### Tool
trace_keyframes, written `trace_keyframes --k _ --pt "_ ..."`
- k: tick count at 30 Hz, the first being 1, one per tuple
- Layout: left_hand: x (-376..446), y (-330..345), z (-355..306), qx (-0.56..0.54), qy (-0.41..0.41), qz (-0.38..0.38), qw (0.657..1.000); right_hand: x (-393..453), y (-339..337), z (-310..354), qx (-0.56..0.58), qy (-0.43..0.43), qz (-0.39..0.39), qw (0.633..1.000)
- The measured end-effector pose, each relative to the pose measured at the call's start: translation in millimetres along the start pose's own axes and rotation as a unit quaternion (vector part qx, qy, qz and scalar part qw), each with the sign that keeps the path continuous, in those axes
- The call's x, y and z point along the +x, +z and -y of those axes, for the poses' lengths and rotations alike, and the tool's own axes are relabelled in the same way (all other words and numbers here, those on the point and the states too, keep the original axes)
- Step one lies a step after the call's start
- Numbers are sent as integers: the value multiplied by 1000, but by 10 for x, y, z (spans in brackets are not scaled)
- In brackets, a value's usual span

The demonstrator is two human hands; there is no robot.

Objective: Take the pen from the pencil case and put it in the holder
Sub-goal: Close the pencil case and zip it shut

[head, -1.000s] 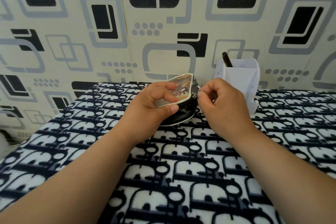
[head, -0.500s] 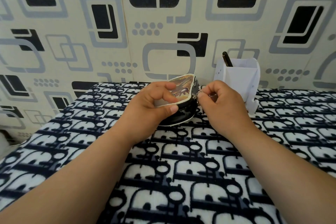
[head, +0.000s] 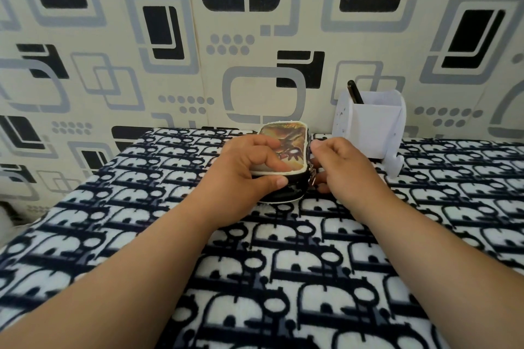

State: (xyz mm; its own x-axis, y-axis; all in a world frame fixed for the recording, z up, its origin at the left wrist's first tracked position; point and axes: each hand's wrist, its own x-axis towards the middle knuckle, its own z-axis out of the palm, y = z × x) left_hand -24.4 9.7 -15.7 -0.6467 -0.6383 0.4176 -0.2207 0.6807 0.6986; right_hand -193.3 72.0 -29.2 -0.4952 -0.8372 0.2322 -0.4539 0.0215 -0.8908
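left hand (head: 243, 167), right hand (head: 344, 170); bare forearms, no sleeves

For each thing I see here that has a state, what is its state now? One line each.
Small picture-printed pencil case with black sides: tilted up on the blanket, appears still zipped.
White plastic pen holder: upright, one dark pen already inside.
Left hand: gripping the case.
Right hand: pinching at the metal zipper pull.
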Motion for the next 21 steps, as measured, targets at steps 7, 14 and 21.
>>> trace_keyframes --k 7,14,21 --pt "23 50 19 41 23 -15 999 24 39 -43 78 17 22 997" --pt "22 -70 -5 87 74 -45 992 20 171 55 133 -15 43 990" --pt "-2 -302 113 119 71 -41 989 54 440 201 163 8 56 985"
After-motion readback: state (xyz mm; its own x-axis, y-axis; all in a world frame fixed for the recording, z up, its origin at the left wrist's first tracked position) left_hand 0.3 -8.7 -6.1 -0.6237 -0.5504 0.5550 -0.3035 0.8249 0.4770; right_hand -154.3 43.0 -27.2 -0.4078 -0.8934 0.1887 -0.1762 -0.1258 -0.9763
